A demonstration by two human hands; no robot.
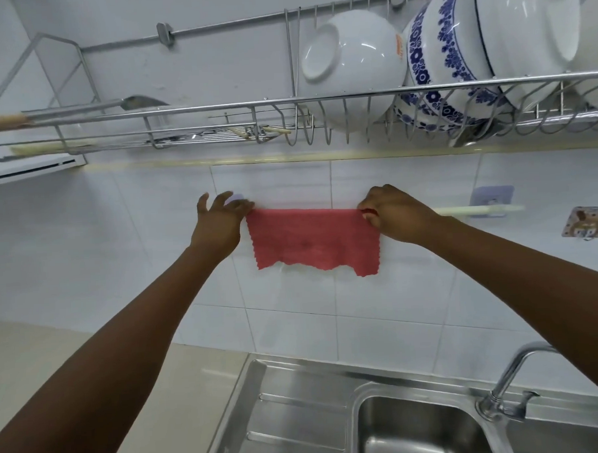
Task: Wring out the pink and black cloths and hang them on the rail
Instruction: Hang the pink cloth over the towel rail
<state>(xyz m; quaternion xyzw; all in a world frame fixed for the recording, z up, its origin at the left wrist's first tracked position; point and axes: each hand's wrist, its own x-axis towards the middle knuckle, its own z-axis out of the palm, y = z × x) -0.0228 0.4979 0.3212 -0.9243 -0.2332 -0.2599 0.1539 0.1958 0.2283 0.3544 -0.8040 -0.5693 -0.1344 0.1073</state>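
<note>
head view shows both arms stretched up toward a white tiled wall. between the two hands hangs the pink cloth, spread flat with its top edge draped along a pale rail that runs on past the right hand to a stick-on wall hook. the left hand sits at the cloth's left top corner with its fingers spread and loose, thumb side touching the fabric, not clamped on anything. the right hand is at the opposite corner, fingers curled and pinching the cloth's upper edge. the cloth's zigzag lower edge hangs free below both hands. above the hands a wire dish rack holds white bowls and blue-patterned bowls, with a wooden-handled utensil lying at its left end. far below the hands lies a steel sink, and a tap stands under the right forearm. the black cloth is not in sight.
</note>
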